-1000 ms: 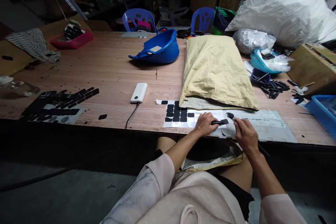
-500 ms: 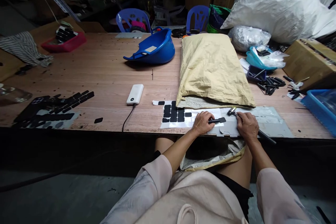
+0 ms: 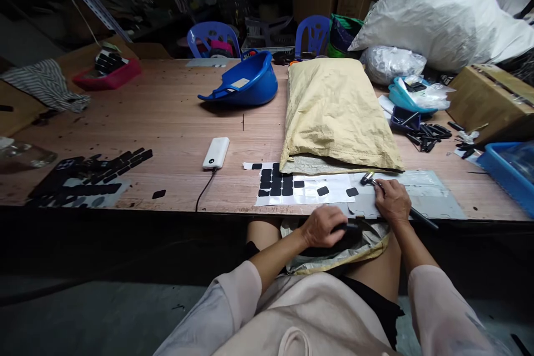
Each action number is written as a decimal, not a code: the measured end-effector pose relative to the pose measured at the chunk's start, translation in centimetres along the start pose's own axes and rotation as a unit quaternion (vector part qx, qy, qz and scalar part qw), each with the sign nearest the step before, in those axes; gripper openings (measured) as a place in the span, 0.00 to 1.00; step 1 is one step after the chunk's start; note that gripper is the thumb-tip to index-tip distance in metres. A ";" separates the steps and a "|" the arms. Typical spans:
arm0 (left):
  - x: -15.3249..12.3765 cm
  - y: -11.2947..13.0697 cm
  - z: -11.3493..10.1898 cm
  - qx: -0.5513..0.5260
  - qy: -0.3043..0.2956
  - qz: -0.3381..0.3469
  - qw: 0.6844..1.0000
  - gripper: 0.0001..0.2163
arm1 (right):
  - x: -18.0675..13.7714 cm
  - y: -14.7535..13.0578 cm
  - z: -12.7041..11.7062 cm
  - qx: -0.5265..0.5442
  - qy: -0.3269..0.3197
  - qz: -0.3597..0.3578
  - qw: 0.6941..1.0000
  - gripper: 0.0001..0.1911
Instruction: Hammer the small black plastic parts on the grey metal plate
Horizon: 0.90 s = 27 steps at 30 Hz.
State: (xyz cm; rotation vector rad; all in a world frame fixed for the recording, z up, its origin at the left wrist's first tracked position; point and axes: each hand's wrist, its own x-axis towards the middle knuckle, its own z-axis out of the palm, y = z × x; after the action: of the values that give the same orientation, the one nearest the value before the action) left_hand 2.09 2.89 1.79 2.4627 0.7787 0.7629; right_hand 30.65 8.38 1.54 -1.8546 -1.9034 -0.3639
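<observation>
My left hand [image 3: 323,227] is just below the table's front edge, over the mouth of an open yellow bag [image 3: 334,264] on my lap. Its fingers are curled round a small black rod-like piece [image 3: 345,227], partly hidden and dark against the bag's inside. My right hand [image 3: 392,201] rests on a grey board [image 3: 444,208] and grips a small hammer [image 3: 423,218] by its black handle, metal head to the left. Left of the hammer lies a white sheet [image 3: 308,196] bearing rows of black rounded patches [image 3: 276,181]; two loose patches lie farther right on it.
A full yellow sack [image 3: 340,117] lies behind the sheet. Left stand a white power bank [image 3: 216,153] with cable and a blue basin [image 3: 250,80]. Black handles [image 3: 429,136], a cardboard box [image 3: 488,103] and a blue tray [image 3: 507,172] occupy the right.
My left hand has drawn back from the sheet, down over the bag, with the black piece. One more loose patch is now uncovered on the sheet. My right hand stays on the hammer.
</observation>
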 end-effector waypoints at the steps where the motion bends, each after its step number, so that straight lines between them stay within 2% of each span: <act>1: -1.3 0.3 0.6 -0.005 -0.047 0.014 0.999 0.10 | 0.0 0.0 0.0 0.001 -0.001 0.001 1.000 0.15; 3: -3.8 0.6 1.8 -0.001 -0.131 -0.022 0.991 0.11 | 0.0 0.0 0.1 0.003 -0.001 0.003 1.000 0.15; 5: -5.4 0.4 2.6 0.023 -0.205 -0.141 0.968 0.13 | -0.1 0.0 0.1 0.003 -0.002 0.005 1.000 0.15; 7: -6.3 -0.1 3.0 0.067 -0.269 -0.290 0.916 0.13 | -0.1 -0.1 0.1 0.002 -0.004 0.007 1.000 0.15; 9: -6.5 -0.6 3.2 0.106 -0.311 -0.388 0.861 0.13 | -0.1 -0.1 0.1 0.002 -0.005 0.009 1.000 0.15; 11: -6.5 -0.7 3.1 0.122 -0.325 -0.423 0.837 0.13 | -0.1 0.0 0.1 0.004 -0.003 0.009 1.000 0.14; 14: -6.1 0.2 2.3 0.119 -0.334 -0.425 0.833 0.11 | -0.1 0.0 0.1 0.010 0.002 0.007 1.000 0.14; 17: -4.3 1.9 0.2 0.040 -0.319 -0.375 0.870 0.11 | -0.1 -0.1 0.0 0.015 0.002 0.008 1.000 0.14; 20: 0.1 2.4 -3.0 -0.058 -0.236 -0.304 0.921 0.11 | -0.2 -0.2 0.0 0.017 0.003 0.010 1.000 0.14; 22: 4.2 1.5 -4.9 -0.054 -0.147 -0.292 0.944 0.12 | -0.2 -0.3 -0.1 0.016 0.006 0.010 1.000 0.14; 24: 8.2 -0.2 -6.0 -0.005 -0.080 -0.307 0.948 0.14 | -0.2 -0.3 -0.2 0.014 0.007 0.008 1.000 0.15; 27: 13.0 -3.0 -6.1 0.069 -0.081 -0.333 0.937 0.15 | -0.3 -0.4 -0.3 0.015 0.009 0.001 1.000 0.14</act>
State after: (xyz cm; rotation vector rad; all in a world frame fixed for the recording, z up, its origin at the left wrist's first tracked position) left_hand 6.11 14.71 9.51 2.1097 1.5214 0.2530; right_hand 30.31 7.98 1.75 -1.8285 -1.8844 -0.3488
